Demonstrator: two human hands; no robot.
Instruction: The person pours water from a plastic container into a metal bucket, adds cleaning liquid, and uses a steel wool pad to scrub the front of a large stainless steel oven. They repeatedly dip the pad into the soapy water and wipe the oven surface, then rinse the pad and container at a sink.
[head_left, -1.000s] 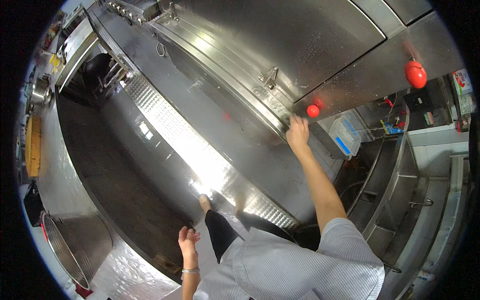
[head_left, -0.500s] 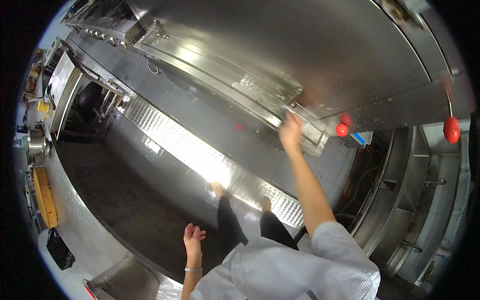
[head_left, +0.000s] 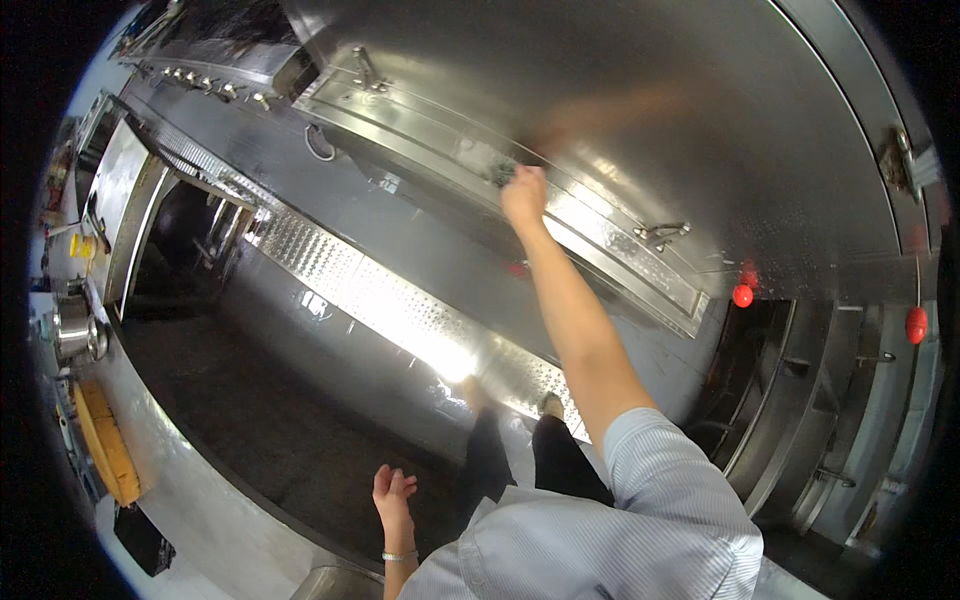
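My right hand [head_left: 524, 198] reaches over a long, narrow stainless-steel trough [head_left: 430, 142] along the steel wall. Its fingers are closed round a small, dark grey, fuzzy-looking scouring pad [head_left: 503, 173], partly hidden by the hand. The pad is at the wet back ledge of the trough, where whitish streaks show. To the right of the hand a metal tap [head_left: 662, 236] stands on the trough, and another tap [head_left: 368, 70] is at its far left end. My left hand [head_left: 395, 492] hangs low beside my body over the dark floor, holding nothing, fingers loosely curled and apart.
A perforated metal drain cover [head_left: 390, 320] runs across the floor by my feet. On the left a steel counter [head_left: 190, 450] carries a yellow cutting board [head_left: 105, 440] and a metal pot [head_left: 75, 330]. Red balls [head_left: 742, 295] hang at the right, near steel sinks [head_left: 800, 400].
My right hand has moved left along the trough, from beside the right tap to its middle. My left hand stays low, and the whole view has shifted slightly.
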